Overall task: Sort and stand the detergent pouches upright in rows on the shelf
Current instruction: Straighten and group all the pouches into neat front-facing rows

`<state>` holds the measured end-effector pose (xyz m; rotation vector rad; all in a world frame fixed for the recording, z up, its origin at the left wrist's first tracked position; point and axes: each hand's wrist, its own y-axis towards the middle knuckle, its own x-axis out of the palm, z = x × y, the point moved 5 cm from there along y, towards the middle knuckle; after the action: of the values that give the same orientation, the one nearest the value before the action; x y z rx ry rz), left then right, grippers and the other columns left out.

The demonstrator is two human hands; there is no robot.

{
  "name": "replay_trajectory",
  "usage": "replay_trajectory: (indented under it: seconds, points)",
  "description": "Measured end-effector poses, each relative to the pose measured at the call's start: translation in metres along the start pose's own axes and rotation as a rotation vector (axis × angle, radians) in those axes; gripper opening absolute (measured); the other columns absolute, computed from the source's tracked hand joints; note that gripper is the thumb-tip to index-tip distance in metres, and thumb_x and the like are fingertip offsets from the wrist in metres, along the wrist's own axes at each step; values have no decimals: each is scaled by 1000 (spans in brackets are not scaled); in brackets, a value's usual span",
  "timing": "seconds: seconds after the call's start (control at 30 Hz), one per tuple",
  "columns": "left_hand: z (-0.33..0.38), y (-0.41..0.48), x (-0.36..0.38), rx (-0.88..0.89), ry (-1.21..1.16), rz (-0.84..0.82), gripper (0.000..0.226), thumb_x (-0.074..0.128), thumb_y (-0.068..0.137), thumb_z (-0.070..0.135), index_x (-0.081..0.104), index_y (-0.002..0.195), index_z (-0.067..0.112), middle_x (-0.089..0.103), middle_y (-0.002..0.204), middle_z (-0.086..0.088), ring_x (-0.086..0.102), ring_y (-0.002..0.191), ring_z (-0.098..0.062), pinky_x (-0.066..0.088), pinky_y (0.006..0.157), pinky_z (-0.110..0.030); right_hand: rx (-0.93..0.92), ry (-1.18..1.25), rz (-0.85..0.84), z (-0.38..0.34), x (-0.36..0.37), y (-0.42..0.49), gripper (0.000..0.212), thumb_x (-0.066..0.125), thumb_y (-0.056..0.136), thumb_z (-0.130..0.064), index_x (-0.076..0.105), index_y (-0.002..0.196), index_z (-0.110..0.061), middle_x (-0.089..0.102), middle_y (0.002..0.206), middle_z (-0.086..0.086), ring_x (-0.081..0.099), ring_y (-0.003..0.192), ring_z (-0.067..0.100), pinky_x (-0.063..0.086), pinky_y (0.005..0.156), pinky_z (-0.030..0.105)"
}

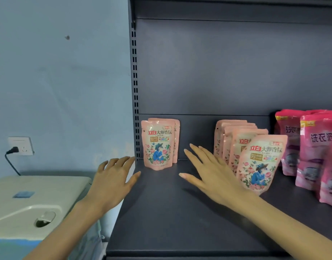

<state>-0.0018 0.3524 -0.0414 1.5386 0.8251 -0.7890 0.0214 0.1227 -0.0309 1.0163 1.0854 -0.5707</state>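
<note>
Both hands hold nothing. The left hand [112, 177] hovers at the shelf's [170, 212] left edge and the right hand [212, 171] above its middle, fingers straight and spread. Two pale pink pouches [157, 145] stand upright at the back left, a row of pale pink pouches [262, 162] stands just right of the right hand, and darker pink pouches [315, 151] stand farther right.

The left forearm [67, 226] rises from the lower left corner of the frame, slanting up and to the right. The left hand [112, 177] lies left of centre, palm down, its fingers [126, 160] loosely straight and slightly spread, pointing to the upper right, thumb splayed out to the right. It holds nothing.

The right forearm [285, 226] comes in from the lower right edge, slanting up and to the left. The right hand [214, 175] lies just right of centre, palm down, fingers [198, 153] straight and fanned toward the upper left, thumb stretched left. It holds nothing. The two thumbs point toward each other, apart.
</note>
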Motion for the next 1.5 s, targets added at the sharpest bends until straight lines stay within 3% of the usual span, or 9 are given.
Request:
replay_trajectory:
  seconds: [0.2,0.33,0.5,0.63,0.83,1.0,1.17,1.3,1.5]
  points:
    - [-6,51,8,-23,-114,32,56,33,94,51,38,140,20,45,142,3,43,128,-21,31,105,-38,-33,81,48,1,8,63,75,33,92,-57,-1,150,-23,-3,158,-4,4,145,15,15,116,37]
    - [-8,88,7,-32,-103,66,60,37,94,49,20,146,22,30,150,6,32,134,-17,27,108,-33,-45,143,92,5,12,100,79,42,91,-55,-1,150,-22,0,158,-4,11,144,16,22,113,35]
    - [-10,122,21,-75,-413,72,64,52,91,40,23,143,17,41,142,0,43,125,-19,39,95,-32,-50,257,200,8,10,134,76,54,89,-46,13,148,-21,18,154,-3,31,134,16,36,103,36]
    - [-10,132,34,-154,-1002,76,34,63,86,19,45,115,18,58,104,10,58,86,-1,47,64,-7,-53,262,280,13,12,148,66,55,89,-43,26,145,-21,35,145,-2,40,125,16,39,97,33]
    - [-15,132,53,-285,-1430,4,10,65,83,12,59,91,14,71,88,4,69,75,-5,54,60,-16,-79,361,320,16,18,155,61,54,87,-50,38,138,-21,43,137,-4,42,121,14,40,94,33]
    - [-26,127,53,-356,-1507,23,9,64,82,7,57,77,5,74,74,7,71,74,-8,55,56,-19,-52,468,419,24,18,158,47,40,94,-45,46,133,-19,43,137,-5,42,120,12,43,95,35]
    - [-41,115,46,-405,-1468,58,12,64,82,6,56,74,5,73,72,8,71,72,-8,57,57,-21,81,805,438,39,29,164,44,51,94,-29,42,135,-18,40,137,-4,40,124,9,40,93,23]
    - [-47,105,39,-427,-1488,90,17,64,82,4,53,69,6,73,69,4,71,68,-9,56,54,-20,231,1178,383,43,45,166,47,61,89,-18,41,131,-16,50,117,-7,53,97,2,47,63,9]
    - [-44,94,33,-420,-1504,93,12,63,83,4,56,73,4,74,72,3,71,70,-10,55,55,-19,340,1382,330,46,58,168,11,64,85,-10,57,92,-15,66,97,2,66,87,16,55,70,27]
